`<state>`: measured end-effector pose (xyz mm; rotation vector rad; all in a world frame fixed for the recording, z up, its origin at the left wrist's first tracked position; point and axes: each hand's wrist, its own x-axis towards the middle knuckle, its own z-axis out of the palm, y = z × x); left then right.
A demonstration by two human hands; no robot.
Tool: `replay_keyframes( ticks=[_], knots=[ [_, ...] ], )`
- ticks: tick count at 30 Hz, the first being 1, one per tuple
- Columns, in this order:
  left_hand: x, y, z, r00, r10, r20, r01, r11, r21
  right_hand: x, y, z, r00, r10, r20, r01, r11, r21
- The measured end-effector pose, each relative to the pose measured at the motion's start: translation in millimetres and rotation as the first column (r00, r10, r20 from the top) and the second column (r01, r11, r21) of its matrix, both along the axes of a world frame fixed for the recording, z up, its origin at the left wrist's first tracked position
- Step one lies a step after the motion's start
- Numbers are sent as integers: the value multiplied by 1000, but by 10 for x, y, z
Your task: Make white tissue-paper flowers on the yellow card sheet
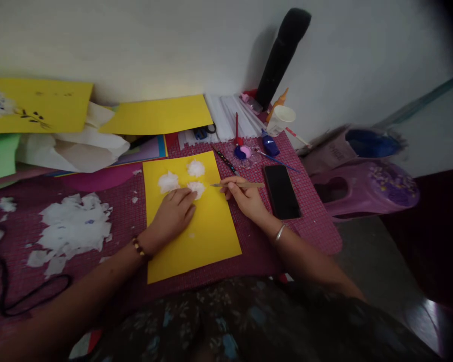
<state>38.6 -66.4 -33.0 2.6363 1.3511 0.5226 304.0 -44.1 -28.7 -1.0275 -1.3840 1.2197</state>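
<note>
Looks like somebody's home, craft-corner style: yellow sheet (200, 236) on a checked tablecloth (319, 234), paint palette (254, 157) around 1 o'clock, coloured paper (154, 114) at 10, pinkish plasticware (358, 188) at 3.

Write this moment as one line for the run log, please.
left hand: on yellow sheet, fingers against white tuft | right hand: holding thin wooden tool, tip over sheet | black phone: right of right hand

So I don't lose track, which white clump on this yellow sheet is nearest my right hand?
The lower-right clump, at your left fingertips; another lies left, the third above.
</note>
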Motion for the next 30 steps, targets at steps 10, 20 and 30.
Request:
replay_keyframes(
  ticks=[10, 20, 30],
  knots=[
    [15, -13, -9, 998, 26, 56, -31, 997, 73, -65, 42, 38, 996, -45, -73, 45, 999, -1],
    [61, 21, 34, 998, -12, 55, 10, 1000, 30, -379, 141, 91, 993, 120, -9, -120, 992, -44],
    [60, 28, 39, 998, 4, 56, -4, 1000, -7, -390, 232, -38, 998, 4, 69, 1, 998, -69]
  ],
)
